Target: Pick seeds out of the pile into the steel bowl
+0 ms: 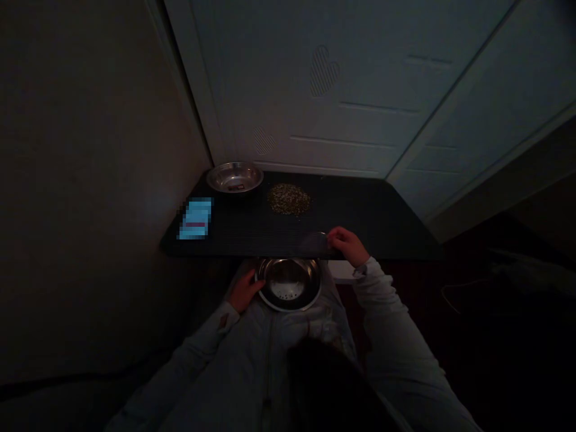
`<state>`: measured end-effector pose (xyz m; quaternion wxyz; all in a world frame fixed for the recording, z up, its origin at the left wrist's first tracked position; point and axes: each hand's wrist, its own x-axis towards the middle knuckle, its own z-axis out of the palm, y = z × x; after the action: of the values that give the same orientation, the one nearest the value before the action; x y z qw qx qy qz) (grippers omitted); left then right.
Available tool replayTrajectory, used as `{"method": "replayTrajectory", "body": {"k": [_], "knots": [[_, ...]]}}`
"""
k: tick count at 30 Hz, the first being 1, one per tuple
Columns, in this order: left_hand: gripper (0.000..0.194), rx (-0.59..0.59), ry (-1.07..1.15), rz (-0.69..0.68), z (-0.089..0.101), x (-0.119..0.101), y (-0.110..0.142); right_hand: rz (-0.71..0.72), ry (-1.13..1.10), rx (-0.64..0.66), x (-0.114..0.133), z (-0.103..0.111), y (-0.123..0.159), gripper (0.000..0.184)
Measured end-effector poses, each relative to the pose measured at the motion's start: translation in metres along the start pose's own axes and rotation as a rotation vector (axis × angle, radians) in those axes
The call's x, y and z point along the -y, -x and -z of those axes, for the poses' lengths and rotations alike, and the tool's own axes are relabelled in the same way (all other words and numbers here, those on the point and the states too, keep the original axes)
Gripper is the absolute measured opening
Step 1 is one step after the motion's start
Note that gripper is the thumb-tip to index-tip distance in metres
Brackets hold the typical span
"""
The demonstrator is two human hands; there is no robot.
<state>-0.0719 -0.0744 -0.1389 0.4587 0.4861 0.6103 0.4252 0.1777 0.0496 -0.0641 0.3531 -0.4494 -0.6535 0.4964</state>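
A steel bowl (pixel 288 273) sits on my lap, just below the near edge of the dark table, with a few small dark grains at its bottom. My left hand (pixel 244 291) grips the left side of its rim, thumb over the edge. Above the table's near edge, my right hand (pixel 348 245) is closed, fingers pinched. A thin, shiny item (pixel 322 233) sticks out to the left of those fingertips; dim light hides its kind. Beyond this hand, a flat pile of mixed grains or seeds (pixel 289 199) lies on the table.
The dark ribbed table (pixel 360 207) stands against a white panel with heart patterns (pixel 324 72). Another steel bowl (pixel 234 178) is at its back left corner. A lit, blurred-out screen (pixel 195 219) lies at the left. A wall rises on the left side.
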Motion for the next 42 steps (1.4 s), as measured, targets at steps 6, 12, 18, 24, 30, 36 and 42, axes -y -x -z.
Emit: {"method": "replayTrajectory", "body": {"k": [6,12,18,24,30,36,42], "knots": [[0.041,0.000,-0.011,0.005,0.000,-0.003,0.001,0.028,0.047,-0.031,-0.005,-0.002,-0.002,0.010],[0.041,-0.004,-0.028,0.007,0.001,-0.004,0.001,0.035,0.091,0.035,-0.004,-0.002,-0.001,0.007],[0.038,0.006,-0.016,-0.004,0.000,-0.002,0.001,0.013,0.061,0.058,0.000,-0.001,0.000,0.009],[0.037,0.019,-0.009,-0.008,0.000,0.001,0.000,0.015,0.039,0.005,-0.001,-0.006,-0.002,0.013],[0.040,0.008,-0.013,-0.019,0.001,-0.001,0.001,0.048,0.233,0.062,-0.004,-0.021,-0.011,0.016],[0.041,0.015,-0.012,-0.025,0.000,-0.002,0.001,0.108,0.336,0.041,-0.005,-0.039,-0.022,0.016],[0.040,0.008,-0.026,-0.014,0.001,-0.002,0.002,0.157,0.395,0.052,0.001,-0.052,-0.027,0.018]]}}
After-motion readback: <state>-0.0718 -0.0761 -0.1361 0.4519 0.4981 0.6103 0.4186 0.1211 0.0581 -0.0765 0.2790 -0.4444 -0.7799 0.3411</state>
